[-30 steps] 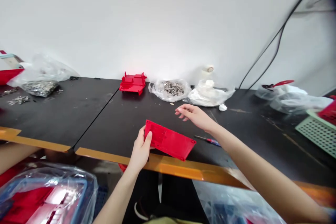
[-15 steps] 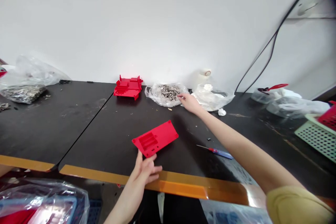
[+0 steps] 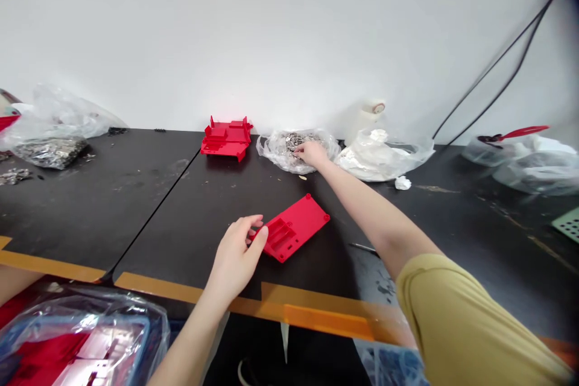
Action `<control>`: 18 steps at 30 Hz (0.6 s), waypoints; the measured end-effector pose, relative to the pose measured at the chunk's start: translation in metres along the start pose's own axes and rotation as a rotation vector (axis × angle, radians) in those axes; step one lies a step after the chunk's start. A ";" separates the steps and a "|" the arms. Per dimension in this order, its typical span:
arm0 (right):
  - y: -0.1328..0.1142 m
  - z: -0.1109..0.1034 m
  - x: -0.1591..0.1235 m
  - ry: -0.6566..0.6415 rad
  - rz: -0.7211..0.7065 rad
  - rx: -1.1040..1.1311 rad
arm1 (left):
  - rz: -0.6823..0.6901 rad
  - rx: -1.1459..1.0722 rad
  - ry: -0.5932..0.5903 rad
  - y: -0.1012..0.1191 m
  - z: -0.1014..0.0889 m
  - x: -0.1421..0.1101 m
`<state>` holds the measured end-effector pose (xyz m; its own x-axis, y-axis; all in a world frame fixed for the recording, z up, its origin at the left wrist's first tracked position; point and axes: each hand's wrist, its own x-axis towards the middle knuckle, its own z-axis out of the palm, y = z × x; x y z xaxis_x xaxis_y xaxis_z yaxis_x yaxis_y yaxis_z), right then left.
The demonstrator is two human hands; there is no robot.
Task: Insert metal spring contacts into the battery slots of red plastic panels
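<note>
A red plastic panel (image 3: 307,220) with raised corner posts and a ribbed recess rests at a slant on the black table. My left hand (image 3: 237,253) is closed round its left corner, thumb on the near side and fingers behind. Farther back, my right hand (image 3: 312,155) reaches into an open clear plastic bag (image 3: 275,154) of small metal parts (image 3: 294,142). Its fingertips are pinched together at the pile; what lies between them is too small to make out. A second red plastic part (image 3: 226,140), with upright tabs, stands left of the bag by the wall.
White plastic bags (image 3: 384,160) and a pale roll (image 3: 368,120) stand right of the metal parts. A screwdriver (image 3: 364,248) lies partly under my right arm. More bagged metal parts (image 3: 52,151) sit far left. Below the table edge, a blue crate (image 3: 145,338) holds red parts.
My left hand has moved from below the panel onto its left corner, and the panel has shifted slightly right. My right hand has gone deeper into the bag. The view has shifted too.
</note>
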<state>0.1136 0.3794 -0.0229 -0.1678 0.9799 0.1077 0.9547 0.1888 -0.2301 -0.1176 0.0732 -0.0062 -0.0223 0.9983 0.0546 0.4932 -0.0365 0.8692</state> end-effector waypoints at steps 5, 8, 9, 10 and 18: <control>-0.001 0.003 0.001 0.033 -0.022 0.016 | -0.068 0.088 -0.109 0.003 -0.004 0.027; -0.004 0.006 0.001 0.082 -0.057 0.062 | -0.070 0.195 -0.224 0.009 -0.002 0.032; -0.005 0.006 0.001 0.110 -0.074 0.085 | -0.069 0.204 -0.260 0.011 -0.001 0.032; -0.006 0.006 0.000 0.147 -0.087 0.111 | -0.067 0.202 -0.287 0.012 0.001 0.031; -0.002 -0.011 -0.023 0.362 -0.070 0.410 | -0.168 -0.108 -0.444 -0.002 0.024 0.001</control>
<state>0.1181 0.3559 -0.0145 -0.0629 0.8934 0.4449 0.7580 0.3327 -0.5610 -0.0976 0.0753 -0.0193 0.2905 0.9133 -0.2853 0.4207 0.1459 0.8954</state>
